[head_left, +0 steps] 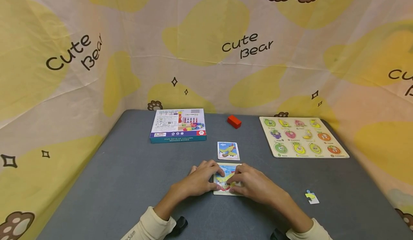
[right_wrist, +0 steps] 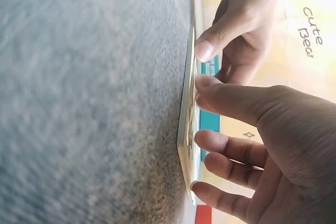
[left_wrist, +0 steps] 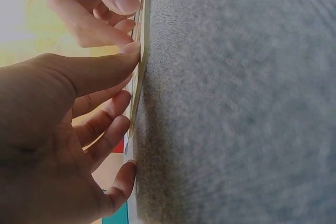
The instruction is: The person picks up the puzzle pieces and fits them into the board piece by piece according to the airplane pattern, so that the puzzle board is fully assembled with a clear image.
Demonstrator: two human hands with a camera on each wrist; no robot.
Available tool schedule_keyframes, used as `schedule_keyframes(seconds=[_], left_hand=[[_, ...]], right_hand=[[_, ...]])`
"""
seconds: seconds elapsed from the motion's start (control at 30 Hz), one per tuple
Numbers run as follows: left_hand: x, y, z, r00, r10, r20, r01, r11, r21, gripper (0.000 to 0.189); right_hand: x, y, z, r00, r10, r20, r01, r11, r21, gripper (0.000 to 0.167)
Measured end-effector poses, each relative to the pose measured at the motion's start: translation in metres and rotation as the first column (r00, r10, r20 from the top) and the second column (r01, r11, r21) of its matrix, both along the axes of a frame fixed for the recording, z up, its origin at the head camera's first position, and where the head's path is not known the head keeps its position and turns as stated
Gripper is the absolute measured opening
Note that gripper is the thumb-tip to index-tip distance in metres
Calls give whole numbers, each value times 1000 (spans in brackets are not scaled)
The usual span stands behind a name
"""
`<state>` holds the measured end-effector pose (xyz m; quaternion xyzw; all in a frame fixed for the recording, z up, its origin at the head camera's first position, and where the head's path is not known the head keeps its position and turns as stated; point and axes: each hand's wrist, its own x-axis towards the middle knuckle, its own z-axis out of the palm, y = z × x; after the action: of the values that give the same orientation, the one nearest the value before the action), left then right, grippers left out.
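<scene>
A small jigsaw puzzle board (head_left: 226, 169) with a yellow airplane picture lies flat under both hands. My left hand (head_left: 201, 179) touches its left part, the thumb near the lower edge and fingertips on the picture. Over the right part is my right hand (head_left: 255, 183), thumb and fingertips down on the pieces. The right wrist view has the right thumb (right_wrist: 236, 98) and fingers spread along the board's surface. In the left wrist view, the left thumb (left_wrist: 100, 74) meets the board beside the right fingertips. The hands cover much of the picture.
Behind the board lies an airplane picture card (head_left: 228, 151). A loose puzzle piece (head_left: 312, 197) is at right. Further back are a boxed bead set (head_left: 178, 125), a red block (head_left: 234, 121) and a fruit puzzle board (head_left: 303, 137). Printed cloth (head_left: 206, 75) surrounds the grey table (head_left: 129, 182).
</scene>
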<state>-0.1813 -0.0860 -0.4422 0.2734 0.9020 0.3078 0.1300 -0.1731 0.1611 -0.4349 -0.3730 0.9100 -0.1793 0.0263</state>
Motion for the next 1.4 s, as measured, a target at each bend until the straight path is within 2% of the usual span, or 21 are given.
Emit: schedule_keyframes(seconds=[0.13, 0.4, 0.8, 0.97, 1.1, 1.17, 1.23, 1.4], left_hand=[[-1, 0, 0, 1000, 2, 2, -2, 1000, 2, 29], [-1, 0, -1, 1000, 5, 8, -5, 1000, -2, 29], [0, 1, 1, 1000, -15, -3, 15, 1000, -15, 28], [2, 3, 5, 995, -87, -45, 86, 996, -9, 27], [2, 5, 6, 979, -183, -86, 182, 983, -24, 23], [3, 6, 6, 972, -214, -99, 211, 977, -36, 23], [3, 6, 5, 967, -230, -111, 226, 973, -48, 25], [3, 5, 5, 969, -229, -97, 225, 973, -52, 25]], right_hand=[[-1, 1, 0, 1000, -8, 25, 8, 1000, -6, 20], [-1, 2, 0, 1000, 25, -10, -26, 999, -32, 17], [-1, -1, 0, 990, -138, 14, 138, 990, -31, 23], [-3, -1, -1, 980, -199, 27, 199, 980, -8, 29], [-3, -1, -2, 977, -211, 27, 211, 977, -12, 28], [-2, 0, -2, 977, -213, 29, 214, 977, -13, 27], [-2, 0, -1, 977, -210, 33, 211, 977, -15, 26], [-2, 3, 1, 986, -166, 23, 167, 986, -20, 29]])
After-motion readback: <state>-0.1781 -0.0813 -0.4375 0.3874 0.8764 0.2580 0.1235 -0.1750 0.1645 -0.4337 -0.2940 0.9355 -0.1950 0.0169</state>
